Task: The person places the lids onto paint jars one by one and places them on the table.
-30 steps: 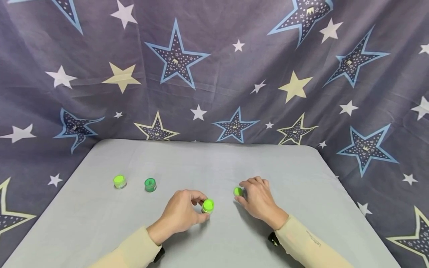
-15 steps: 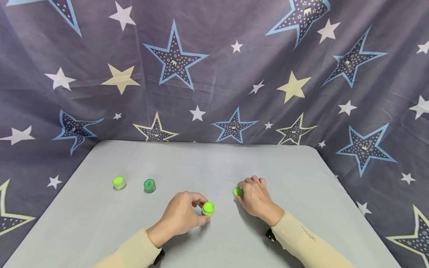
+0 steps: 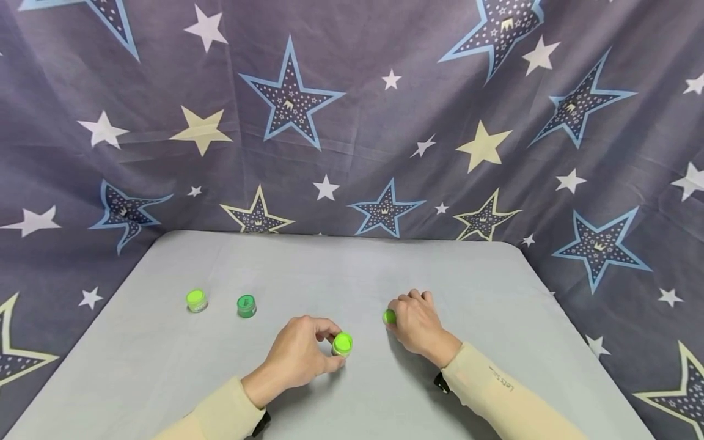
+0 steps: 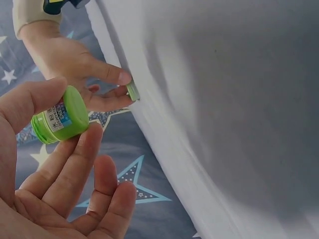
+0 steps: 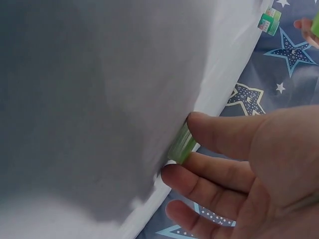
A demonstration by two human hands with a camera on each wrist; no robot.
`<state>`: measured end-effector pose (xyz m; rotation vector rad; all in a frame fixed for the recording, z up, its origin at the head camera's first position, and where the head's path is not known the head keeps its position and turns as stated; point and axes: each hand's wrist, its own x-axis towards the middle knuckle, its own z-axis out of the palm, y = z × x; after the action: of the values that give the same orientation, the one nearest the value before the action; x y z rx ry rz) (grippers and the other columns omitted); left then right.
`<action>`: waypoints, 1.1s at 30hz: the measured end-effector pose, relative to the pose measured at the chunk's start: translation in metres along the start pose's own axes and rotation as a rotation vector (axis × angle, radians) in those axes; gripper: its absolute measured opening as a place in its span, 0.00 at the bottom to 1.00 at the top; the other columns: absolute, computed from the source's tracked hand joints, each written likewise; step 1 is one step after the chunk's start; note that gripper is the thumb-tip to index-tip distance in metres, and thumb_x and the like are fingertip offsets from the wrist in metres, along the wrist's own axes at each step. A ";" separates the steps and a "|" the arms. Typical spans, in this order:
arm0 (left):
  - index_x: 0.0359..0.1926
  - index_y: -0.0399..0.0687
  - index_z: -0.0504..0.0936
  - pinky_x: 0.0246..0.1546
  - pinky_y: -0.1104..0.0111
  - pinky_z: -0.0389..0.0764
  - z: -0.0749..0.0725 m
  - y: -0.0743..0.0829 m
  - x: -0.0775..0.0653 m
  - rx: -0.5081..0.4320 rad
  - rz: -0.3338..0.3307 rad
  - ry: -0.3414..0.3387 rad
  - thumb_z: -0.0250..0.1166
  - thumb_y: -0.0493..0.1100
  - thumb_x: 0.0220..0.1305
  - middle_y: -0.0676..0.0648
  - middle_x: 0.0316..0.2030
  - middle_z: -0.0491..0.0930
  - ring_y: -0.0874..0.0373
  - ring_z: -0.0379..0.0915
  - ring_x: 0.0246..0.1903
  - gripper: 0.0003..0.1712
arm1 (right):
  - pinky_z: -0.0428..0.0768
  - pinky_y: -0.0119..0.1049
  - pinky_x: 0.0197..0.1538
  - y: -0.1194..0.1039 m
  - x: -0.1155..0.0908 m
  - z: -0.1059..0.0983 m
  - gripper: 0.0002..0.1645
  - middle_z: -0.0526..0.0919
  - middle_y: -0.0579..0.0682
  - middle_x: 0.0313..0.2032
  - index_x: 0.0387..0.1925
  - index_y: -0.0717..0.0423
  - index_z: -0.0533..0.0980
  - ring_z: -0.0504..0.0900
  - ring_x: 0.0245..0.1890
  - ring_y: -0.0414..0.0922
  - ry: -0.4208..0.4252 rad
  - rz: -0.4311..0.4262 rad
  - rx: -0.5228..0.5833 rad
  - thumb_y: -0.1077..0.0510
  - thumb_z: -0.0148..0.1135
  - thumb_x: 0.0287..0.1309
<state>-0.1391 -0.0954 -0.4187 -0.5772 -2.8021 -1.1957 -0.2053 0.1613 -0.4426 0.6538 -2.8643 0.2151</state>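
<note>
The green lid (image 3: 389,316), clamped in the right hand's (image 3: 419,325) grip, lies right of and slightly beyond the lime jar (image 3: 342,344) the left hand (image 3: 299,352) pinches.

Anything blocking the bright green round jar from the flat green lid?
Nothing visible: just grey cloth between the bright green round jar in the left hand and the flat green lid in the right hand.

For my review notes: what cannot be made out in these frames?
- Head view: the right hand partly covers the round lime-green plastic lid.
- Right wrist view: the right edge crops the left hand and its round lime-green plastic jar.
- Head view: lettering on the round dark-green plastic jar is too small to read.
</note>
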 end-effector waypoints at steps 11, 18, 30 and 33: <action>0.34 0.66 0.88 0.40 0.65 0.74 0.004 -0.002 0.001 0.000 -0.014 0.001 0.84 0.45 0.44 0.69 0.28 0.81 0.58 0.76 0.38 0.16 | 0.61 0.46 0.41 -0.003 -0.002 -0.007 0.18 0.68 0.40 0.19 0.23 0.45 0.75 0.66 0.28 0.44 0.011 0.032 0.048 0.57 0.81 0.48; 0.35 0.65 0.88 0.39 0.64 0.75 0.005 -0.003 0.005 -0.011 -0.010 0.002 0.84 0.45 0.45 0.68 0.29 0.81 0.55 0.77 0.39 0.16 | 0.61 0.45 0.41 -0.006 -0.006 -0.015 0.13 0.75 0.39 0.24 0.32 0.48 0.83 0.69 0.31 0.43 0.061 0.029 0.071 0.60 0.82 0.46; 0.34 0.65 0.88 0.41 0.60 0.76 0.006 -0.002 0.007 -0.011 -0.031 0.022 0.85 0.43 0.43 0.65 0.30 0.82 0.55 0.78 0.40 0.17 | 0.64 0.50 0.47 -0.011 -0.019 -0.027 0.17 0.84 0.43 0.33 0.41 0.52 0.86 0.75 0.36 0.44 0.118 0.005 0.117 0.58 0.82 0.47; 0.34 0.65 0.88 0.41 0.60 0.77 0.006 -0.003 0.008 -0.026 -0.032 0.020 0.85 0.43 0.44 0.65 0.30 0.82 0.54 0.79 0.40 0.17 | 0.64 0.50 0.47 -0.012 -0.021 -0.030 0.16 0.83 0.43 0.33 0.40 0.51 0.86 0.74 0.37 0.45 0.125 0.006 0.123 0.58 0.82 0.47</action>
<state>-0.1465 -0.0904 -0.4235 -0.5204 -2.7934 -1.2385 -0.1767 0.1650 -0.4174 0.6307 -2.7503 0.4200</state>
